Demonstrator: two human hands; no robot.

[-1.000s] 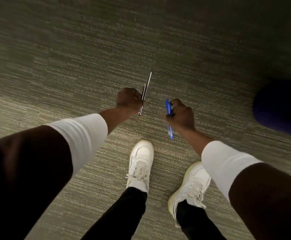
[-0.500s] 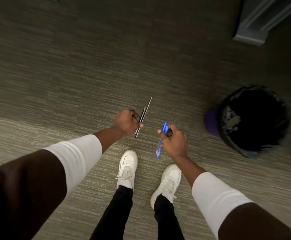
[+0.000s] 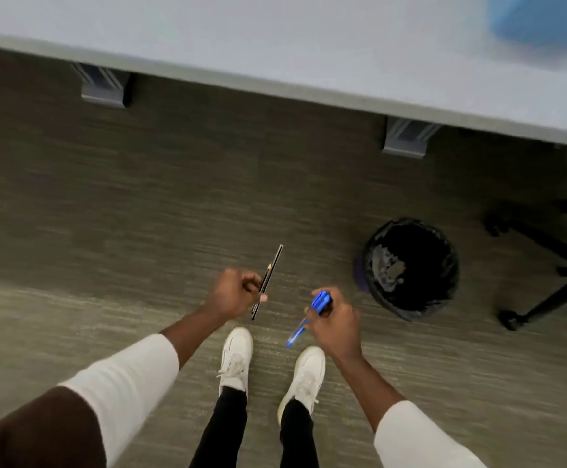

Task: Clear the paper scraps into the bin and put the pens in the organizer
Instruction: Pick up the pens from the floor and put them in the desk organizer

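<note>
Pens filled both hands as the person stood on the carpet (image 3: 106,214), facing the near edge of a grey desk (image 3: 275,45). The left hand (image 3: 231,293) was closed around a slim black pen (image 3: 272,275) and a short pencil (image 3: 266,276), both slanting up and away past the knuckles. The right hand (image 3: 334,319) gripped a bunch of blue pens (image 3: 319,302), one of them hanging lower than the rest with its tip pointing at the floor.

The bin (image 3: 410,268), lined with a black bag, stood on the carpet to the right, near the desk's right leg (image 3: 407,138), with paper scraps (image 3: 388,270) already lying inside. No organizer could be made out; only a blurred blue shape (image 3: 542,18) showed at the desk's far right corner.

The likely trouble was that low-hanging blue pen: held loosely in a crowded fist, it could slide free and drop while being carried. Any pen released near the bin might also land among the scraps.
</note>
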